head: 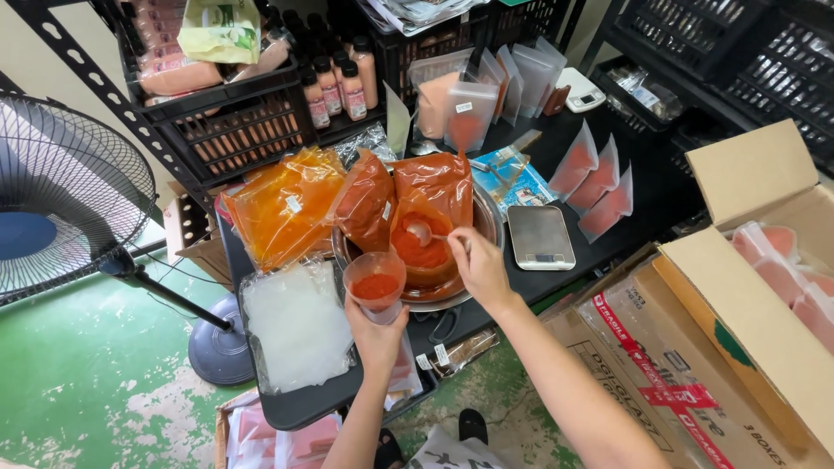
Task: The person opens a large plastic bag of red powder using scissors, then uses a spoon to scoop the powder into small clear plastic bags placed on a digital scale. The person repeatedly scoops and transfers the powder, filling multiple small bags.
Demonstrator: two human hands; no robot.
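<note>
Head view, looking down on a black table top [486, 300] crowded with bags. Left hand [375, 326] wrapped around a small clear plastic pouch [375, 282] partly filled with orange-red powder, held upright just in front of a round metal bowl [482, 221]. Right hand [478, 265] closed on the handle of a metal spoon [423, 232], its scoop resting over the powder inside a large open clear bag of orange-red powder [426, 234] standing in the bowl. Beside that bag, a second sealed bag of red powder [365, 200], and further left a big flat bag of orange powder [282, 204]. Near the table's front left, a stack of empty clear plastic pouches [295, 326]. Right of the bowl, a small silver digital scale [540, 236], lying flat. Behind it, filled pink-orange pouches [595, 182] leaning in a row. Off to the left on the green floor, a black standing fan [61, 195]. At the right edge, open brown cardboard boxes [747, 304].
</note>
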